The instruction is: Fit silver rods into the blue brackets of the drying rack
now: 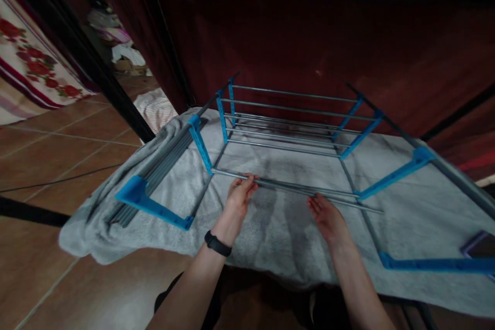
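Observation:
A frame of blue plastic brackets and grey metal rods stands on a grey blanket. My left hand pinches a thin metal rod between thumb and fingers, close to the lower end of a blue bracket. Farther along the same rod, my right hand has its fingertips curled against it. The rod's right end sticks out past the right-hand bracket. Another rod runs almost parallel beside it, and where the two overlap near my left hand I cannot separate them clearly.
Several loose rods lie on the blanket at the left. At the right edge is a dark phone-like object. A dark red panel rises behind the frame. Tiled floor lies left, with a floral cloth beyond.

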Demonstrator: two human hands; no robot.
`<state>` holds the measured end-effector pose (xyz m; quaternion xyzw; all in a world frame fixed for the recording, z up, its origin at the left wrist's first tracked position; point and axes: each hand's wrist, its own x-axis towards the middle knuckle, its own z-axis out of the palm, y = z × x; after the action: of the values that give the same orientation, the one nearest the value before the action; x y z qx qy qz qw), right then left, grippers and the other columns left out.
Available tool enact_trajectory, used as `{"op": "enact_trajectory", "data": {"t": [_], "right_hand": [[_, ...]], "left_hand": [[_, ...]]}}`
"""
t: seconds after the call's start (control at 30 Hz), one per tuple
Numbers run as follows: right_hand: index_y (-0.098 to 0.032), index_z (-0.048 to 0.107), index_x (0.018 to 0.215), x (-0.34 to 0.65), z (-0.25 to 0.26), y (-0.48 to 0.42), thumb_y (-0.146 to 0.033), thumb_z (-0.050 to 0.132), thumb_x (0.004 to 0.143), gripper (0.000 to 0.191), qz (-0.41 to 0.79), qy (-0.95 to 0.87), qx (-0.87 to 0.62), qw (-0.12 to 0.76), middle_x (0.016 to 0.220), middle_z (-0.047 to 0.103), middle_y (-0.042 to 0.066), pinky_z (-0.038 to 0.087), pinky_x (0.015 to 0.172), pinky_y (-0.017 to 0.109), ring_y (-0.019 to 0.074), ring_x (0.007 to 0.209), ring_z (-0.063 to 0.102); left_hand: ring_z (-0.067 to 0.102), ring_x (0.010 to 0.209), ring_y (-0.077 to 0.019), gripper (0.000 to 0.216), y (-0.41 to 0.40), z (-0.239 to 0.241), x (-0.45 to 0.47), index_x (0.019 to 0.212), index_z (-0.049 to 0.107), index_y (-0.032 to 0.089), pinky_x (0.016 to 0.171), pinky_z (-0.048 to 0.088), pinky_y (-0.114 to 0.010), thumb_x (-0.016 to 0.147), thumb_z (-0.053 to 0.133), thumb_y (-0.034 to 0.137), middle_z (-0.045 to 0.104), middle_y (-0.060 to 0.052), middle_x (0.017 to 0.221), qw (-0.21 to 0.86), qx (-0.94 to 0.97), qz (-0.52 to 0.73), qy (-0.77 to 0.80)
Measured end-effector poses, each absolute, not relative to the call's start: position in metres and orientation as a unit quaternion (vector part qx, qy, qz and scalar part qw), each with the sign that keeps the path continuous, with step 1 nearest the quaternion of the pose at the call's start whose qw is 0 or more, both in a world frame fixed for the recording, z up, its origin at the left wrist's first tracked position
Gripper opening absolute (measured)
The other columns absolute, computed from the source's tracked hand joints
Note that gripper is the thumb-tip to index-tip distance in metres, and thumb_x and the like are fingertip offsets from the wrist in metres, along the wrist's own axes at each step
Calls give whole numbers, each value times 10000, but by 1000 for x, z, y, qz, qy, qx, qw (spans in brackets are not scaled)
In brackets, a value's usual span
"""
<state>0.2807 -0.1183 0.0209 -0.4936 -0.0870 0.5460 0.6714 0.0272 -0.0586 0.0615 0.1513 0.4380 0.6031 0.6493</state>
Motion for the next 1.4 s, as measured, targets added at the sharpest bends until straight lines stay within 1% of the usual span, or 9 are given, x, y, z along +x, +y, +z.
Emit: {"op": "enact_trajectory", "data": {"t": [0.17,0.33,0.57,0.77,0.87,1.0,1.13,1.27,1.4], "right_hand": [[-228,691,774,268,28,-121,-243,823,703,151,551,-104,-481,674,783,716,-5,597,795,298,156,800,703],[-217,704,797,262,33,-122,-271,840,681,187,553,-112,-463,684,782,723,-3,599,765,298,155,769,700],[-222,659,756,284,40,-117,-246,864,642,236,494,-75,-456,737,762,730,-23,605,758,263,120,708,686],[-211,658,799,311,48,-119,-259,779,763,135,439,-69,-470,762,793,744,-6,609,756,256,115,720,693],[-206,659,846,323,50,-121,-272,705,828,82,419,-68,-473,772,824,749,6,606,758,255,120,753,704],[-208,631,854,338,50,-123,-301,629,882,97,395,-57,-472,786,820,742,8,604,748,261,122,737,704],[-204,612,865,348,50,-125,-277,583,903,88,370,-49,-476,796,803,730,7,598,748,247,110,720,699],[-213,595,907,349,50,-127,-277,627,878,77,355,-61,-485,797,790,724,-7,597,729,244,106,711,701],[-253,565,1002,346,51,-127,-205,689,792,249,342,-68,-487,801,786,725,-40,606,691,263,118,697,706]], "left_hand": [[719,695,-153,187,-65,58,46,815,682,147,713,579,-268,720,791,29,754,-51,771,691,153,550,443],[729,681,-159,171,-68,57,54,808,688,142,660,576,-240,754,744,-10,728,-34,701,705,141,528,452],[727,655,-151,194,-61,66,45,723,684,126,622,564,-208,799,669,-52,714,-45,669,710,118,525,454],[717,620,-138,256,-58,72,36,661,635,132,600,570,-198,817,621,-70,693,-21,640,703,96,531,463],[711,612,-128,242,-57,74,33,690,628,132,601,571,-189,834,613,-62,684,-16,632,700,87,527,474],[710,621,-121,208,-54,75,31,752,634,137,599,564,-181,861,612,-39,687,-15,646,696,78,527,482],[708,619,-125,235,-55,74,32,733,637,129,589,559,-187,884,578,-40,688,-24,644,694,73,527,484],[699,599,-123,245,-58,72,35,706,643,119,582,554,-194,878,581,-44,690,-19,642,697,79,534,472],[707,607,-128,234,-59,70,39,695,642,118,583,554,-200,858,603,-45,705,-14,670,696,88,538,467]]}}
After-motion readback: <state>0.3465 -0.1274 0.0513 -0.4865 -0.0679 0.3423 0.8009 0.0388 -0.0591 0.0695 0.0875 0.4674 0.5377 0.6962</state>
